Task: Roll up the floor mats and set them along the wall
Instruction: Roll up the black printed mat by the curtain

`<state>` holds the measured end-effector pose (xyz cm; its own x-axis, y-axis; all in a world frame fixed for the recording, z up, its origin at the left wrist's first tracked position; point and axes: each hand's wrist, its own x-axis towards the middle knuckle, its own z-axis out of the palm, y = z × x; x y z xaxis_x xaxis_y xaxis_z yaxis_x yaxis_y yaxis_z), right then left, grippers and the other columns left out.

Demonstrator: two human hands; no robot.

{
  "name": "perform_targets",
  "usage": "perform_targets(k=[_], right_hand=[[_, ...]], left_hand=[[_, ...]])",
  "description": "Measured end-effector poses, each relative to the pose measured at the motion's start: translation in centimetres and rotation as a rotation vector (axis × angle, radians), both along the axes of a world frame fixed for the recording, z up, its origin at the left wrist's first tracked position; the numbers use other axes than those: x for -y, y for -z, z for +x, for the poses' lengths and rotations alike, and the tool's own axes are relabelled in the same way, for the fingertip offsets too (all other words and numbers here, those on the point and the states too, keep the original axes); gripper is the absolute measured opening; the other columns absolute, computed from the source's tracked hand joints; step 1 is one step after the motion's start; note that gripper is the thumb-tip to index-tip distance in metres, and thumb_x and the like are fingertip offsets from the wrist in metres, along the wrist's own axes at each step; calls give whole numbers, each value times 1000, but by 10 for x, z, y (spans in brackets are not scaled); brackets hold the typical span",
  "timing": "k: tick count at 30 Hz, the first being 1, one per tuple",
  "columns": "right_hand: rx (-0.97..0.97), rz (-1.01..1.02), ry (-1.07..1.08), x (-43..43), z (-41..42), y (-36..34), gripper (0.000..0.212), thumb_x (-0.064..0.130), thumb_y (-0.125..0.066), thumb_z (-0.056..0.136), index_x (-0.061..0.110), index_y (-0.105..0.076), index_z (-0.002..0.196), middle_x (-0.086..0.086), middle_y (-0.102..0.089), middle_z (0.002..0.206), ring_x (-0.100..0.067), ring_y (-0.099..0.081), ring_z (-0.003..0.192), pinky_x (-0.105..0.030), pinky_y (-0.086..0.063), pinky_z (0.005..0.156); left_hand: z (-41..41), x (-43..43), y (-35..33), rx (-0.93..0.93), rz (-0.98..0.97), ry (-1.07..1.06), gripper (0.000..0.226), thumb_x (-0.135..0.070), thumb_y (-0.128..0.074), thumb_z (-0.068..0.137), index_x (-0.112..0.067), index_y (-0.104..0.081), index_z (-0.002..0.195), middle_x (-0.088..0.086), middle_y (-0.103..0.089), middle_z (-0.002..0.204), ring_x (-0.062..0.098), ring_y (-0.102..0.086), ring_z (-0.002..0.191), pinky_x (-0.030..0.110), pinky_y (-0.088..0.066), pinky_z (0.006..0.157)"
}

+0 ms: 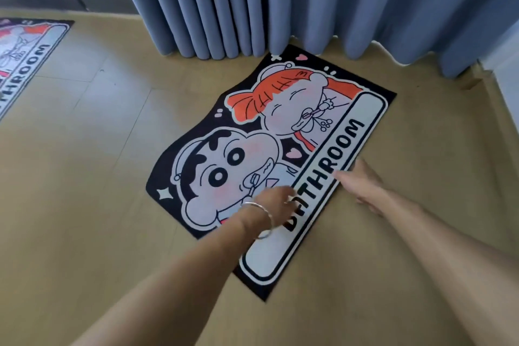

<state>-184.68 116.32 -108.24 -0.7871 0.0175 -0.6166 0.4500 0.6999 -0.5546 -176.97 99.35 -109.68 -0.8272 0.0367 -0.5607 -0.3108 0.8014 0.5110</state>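
Both hands are open and hold nothing: I see my left hand (276, 202) over the mat (269, 166) at frame centre, my right hand (361, 181) at its edge, flat on the floor (98, 149).

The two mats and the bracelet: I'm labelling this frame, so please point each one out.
Near mat (365, 109): head view, on the white BATHROOM banner.
Far mat (36, 56): head view, on its lettered strip at the left edge.
Bracelet (259, 209): head view, on the silver band around the left wrist.
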Motion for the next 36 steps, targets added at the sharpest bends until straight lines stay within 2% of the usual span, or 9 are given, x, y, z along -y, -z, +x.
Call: perform_targets(k=[2,6,11,16,19,22,24,29,36], right_hand=[[47,28,-159,1,9,-5,24,22,-53,94,25,-43,116,4,-55,93,-14,-49,68,-21,-43,51],[58,232,-449,17,35,12,32,26,-58,89,21,-49,119,-4,-53,124,-23,-58,100,-34,-49,89],[-33,320,-824,69,82,30,50,34,-57,91,13,-39,133,-9,-40,135,-24,-49,115,-34,-42,93],[-108,397,-1116,115,139,39,72,58,-61,82,15,-34,132,-12,-37,129,-29,-39,114,-46,-42,93],[-117,461,-1196,119,171,51,94,63,-59,80,17,-11,146,-16,-13,147,-42,-19,129,-60,-37,94],[-115,466,-1192,109,187,59,90,43,-53,93,17,12,150,-15,20,156,-43,15,142,-70,-20,104],[-137,474,-1194,103,187,62,89,25,-55,94,18,14,150,-14,22,156,-40,19,142,-70,-15,106],[-172,481,-1196,99,156,46,90,-5,-51,85,13,7,151,-15,4,158,-38,-1,144,-62,-23,109],[-313,544,-1139,70,103,32,27,3,-42,90,11,-52,114,-5,-58,112,-22,-56,98,-42,-41,97]], left_hand=[[15,50,10,-17,-183,-14,43,-25,-52,93,-23,-45,135,1,-52,131,19,-52,117,32,-44,100],[63,130,29,31,-572,154,53,-17,-59,85,-23,-37,133,0,-42,128,17,-45,111,26,-45,92],[81,160,31,33,-676,349,67,-39,-69,79,-26,-29,132,-3,-34,129,16,-41,115,25,-45,85],[80,179,31,-26,-918,427,47,-32,-57,88,-23,-35,128,-1,-41,125,18,-45,113,30,-46,86],[77,177,31,-74,-1028,509,37,-17,-48,88,-21,-42,125,2,-42,125,22,-45,115,33,-40,89],[73,175,32,-119,-1046,642,33,-16,-40,91,-22,-49,122,4,-41,126,22,-43,115,39,-34,97],[71,179,33,-131,-1018,706,34,-17,-39,91,-23,-51,122,5,-40,127,23,-41,118,42,-29,102],[78,169,35,-25,-899,535,36,-13,-38,86,-19,-56,116,6,-49,115,22,-55,100,31,-40,93],[102,116,23,130,-663,332,28,-21,-40,87,-19,-63,102,2,-67,103,23,-63,96,31,-48,78]])
